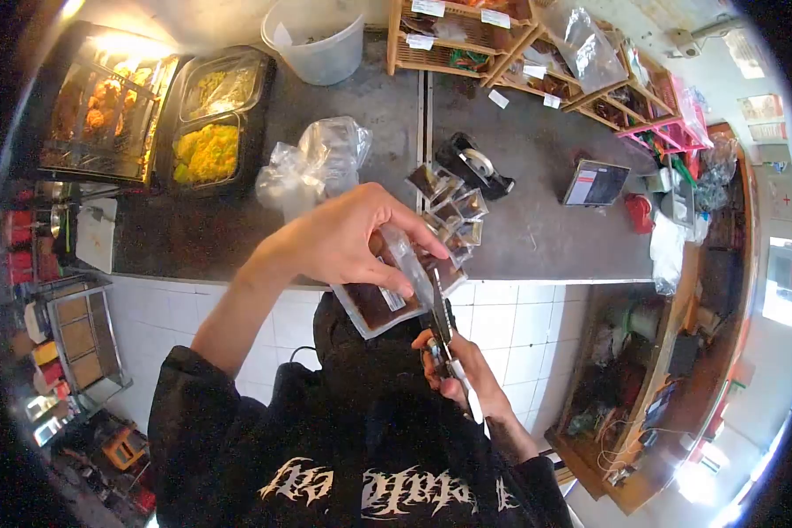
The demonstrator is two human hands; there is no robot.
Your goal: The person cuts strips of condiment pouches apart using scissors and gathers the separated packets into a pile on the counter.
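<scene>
My left hand (348,238) pinches a clear plastic sachet (363,315) with dark brown contents and a small white label, held tilted in front of my chest. In my right hand (471,374) is a pair of scissors (450,350), gripped by the handles, blades pointing up along the sachet's right edge. Whether the blades touch the plastic, I cannot tell. Just beyond my left fingers lie several small clear sachets (453,211) of dark brown contents on the grey counter (519,246). Clear plastic bags (326,163) lie crumpled behind my left wrist.
A black tape dispenser (475,165) stands past the small sachets, with a tablet-like device (595,183) to its right. At left are a lit food case (106,114) and trays of yellow food (207,154). A plastic tub (317,44) and wooden racks (502,53) line the back.
</scene>
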